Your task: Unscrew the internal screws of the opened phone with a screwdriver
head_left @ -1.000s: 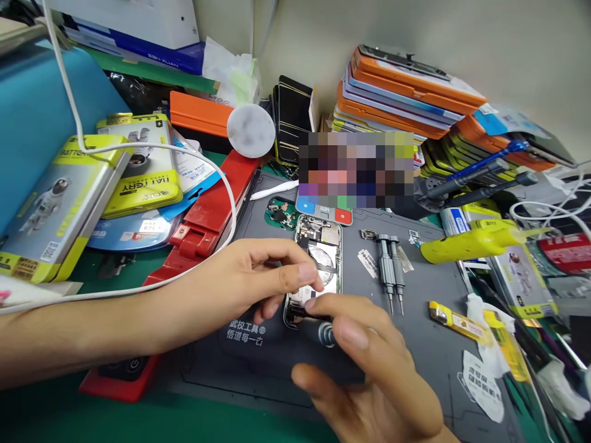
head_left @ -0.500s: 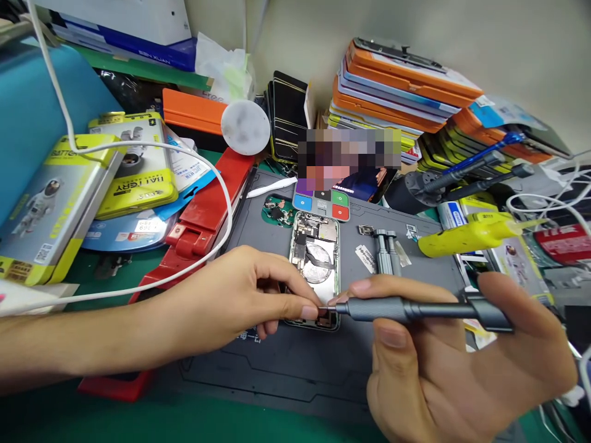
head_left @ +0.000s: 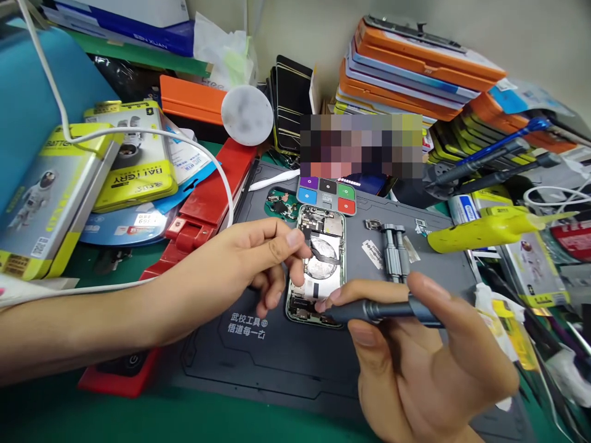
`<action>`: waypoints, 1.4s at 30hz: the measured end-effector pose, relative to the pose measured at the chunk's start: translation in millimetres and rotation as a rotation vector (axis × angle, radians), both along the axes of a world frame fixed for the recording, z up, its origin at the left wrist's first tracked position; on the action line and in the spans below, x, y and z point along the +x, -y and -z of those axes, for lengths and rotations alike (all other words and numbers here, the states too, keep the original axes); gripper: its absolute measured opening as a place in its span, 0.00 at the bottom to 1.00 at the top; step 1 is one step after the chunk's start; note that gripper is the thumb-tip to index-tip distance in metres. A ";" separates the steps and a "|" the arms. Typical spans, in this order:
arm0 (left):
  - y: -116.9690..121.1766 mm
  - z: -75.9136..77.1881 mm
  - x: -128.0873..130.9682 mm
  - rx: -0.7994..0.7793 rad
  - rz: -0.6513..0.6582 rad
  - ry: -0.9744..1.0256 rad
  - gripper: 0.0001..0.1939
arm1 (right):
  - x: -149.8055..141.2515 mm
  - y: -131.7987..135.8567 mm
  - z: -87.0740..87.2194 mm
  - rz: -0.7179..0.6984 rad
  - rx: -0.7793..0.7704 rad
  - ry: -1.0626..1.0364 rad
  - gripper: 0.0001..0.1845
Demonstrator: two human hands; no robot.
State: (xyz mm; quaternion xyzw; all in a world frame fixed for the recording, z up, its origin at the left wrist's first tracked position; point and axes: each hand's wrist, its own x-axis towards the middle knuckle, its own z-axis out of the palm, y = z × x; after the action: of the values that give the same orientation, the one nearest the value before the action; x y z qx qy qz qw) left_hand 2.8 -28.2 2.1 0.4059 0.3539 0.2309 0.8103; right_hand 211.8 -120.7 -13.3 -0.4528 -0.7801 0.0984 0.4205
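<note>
An opened phone lies on the dark grey work mat, its inner parts and a round silvery coil showing. My right hand grips a grey screwdriver, held nearly level, with its tip end at the phone's lower edge. Whether the tip touches a screw I cannot tell. Over the phone's left side hovers my left hand, thumb and forefinger pinched together and the other fingers loosely curled. Anything in that pinch is too small or hidden to make out.
Grey screwdrivers and a blade lie right of the phone, near a yellow bottle. A red hinged device, battery boxes and a white cable occupy the left. Orange boxes are stacked behind.
My left hand has lifted away from the screwdriver's tip, up and left. The screwdriver in my right hand has shifted left and now points at the phone's lower edge.
</note>
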 end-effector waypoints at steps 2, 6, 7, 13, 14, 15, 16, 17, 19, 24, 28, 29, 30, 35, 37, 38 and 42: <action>0.7 -1.4 -0.5 -0.012 -0.012 -0.005 0.18 | 1.8 0.4 -0.4 -0.043 0.041 0.054 0.36; 1.2 -2.1 -1.8 -0.050 -0.008 0.016 0.18 | 1.6 -2.4 -1.5 -0.057 0.054 0.051 0.34; 1.1 -2.1 -2.0 -0.057 -0.007 0.020 0.18 | 1.0 -3.1 -1.1 -0.062 0.045 0.041 0.34; 0.3 -3.4 -1.6 -0.057 0.003 0.000 0.20 | -0.6 -4.2 4.2 -0.098 0.053 0.006 0.27; 0.3 -3.5 -1.5 -0.055 0.002 0.001 0.20 | -0.8 -3.9 4.4 -0.096 0.058 0.007 0.25; 0.4 -3.4 -1.5 -0.052 0.003 -0.002 0.20 | -1.0 -3.5 4.2 -0.092 0.052 0.014 0.23; 0.5 -3.3 -1.5 -0.050 0.005 -0.005 0.20 | -1.2 -3.1 3.7 -0.091 0.047 0.026 0.22; 0.7 -3.2 -1.5 -0.048 0.008 -0.006 0.20 | -1.6 -2.9 3.0 -0.090 0.043 0.035 0.21; 1.2 -2.8 -1.2 -0.044 0.011 -0.007 0.20 | -2.3 -2.7 1.6 -0.092 0.046 0.044 0.19; 1.5 -1.2 -0.1 -0.049 -0.012 -0.013 0.18 | -3.2 -3.7 0.1 -0.098 0.046 0.020 0.18; 0.4 -0.3 -1.1 -0.053 -0.002 -0.005 0.18 | -2.4 -3.4 0.7 -0.093 0.042 0.019 0.19; 0.1 -0.4 -1.5 -0.052 -0.003 0.000 0.18 | -2.0 -3.2 0.9 -0.090 0.038 0.015 0.19; -0.3 -0.7 -1.8 -0.053 -0.004 0.006 0.18 | -1.4 -3.0 1.2 -0.084 0.036 0.015 0.19; -0.6 -1.6 -1.5 -0.042 0.017 0.017 0.18 | 0.6 -1.6 2.4 -0.083 0.051 0.021 0.17; 0.3 -0.6 -1.0 -0.029 0.031 0.023 0.18 | -0.2 -0.6 2.3 -0.079 0.062 0.044 0.15; 0.8 0.2 -0.7 -0.021 0.038 0.026 0.18 | -0.9 0.0 2.1 -0.077 0.067 0.064 0.14; 1.3 3.0 0.1 0.002 0.048 0.018 0.19 | -2.9 1.7 1.1 -0.076 0.102 0.136 0.11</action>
State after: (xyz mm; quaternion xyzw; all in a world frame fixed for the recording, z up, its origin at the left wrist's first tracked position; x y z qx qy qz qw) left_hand 2.9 -29.5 -0.9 0.4130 0.3363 0.2155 0.8185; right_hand 208.9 -122.5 -14.4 -0.4065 -0.8273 0.0433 0.3852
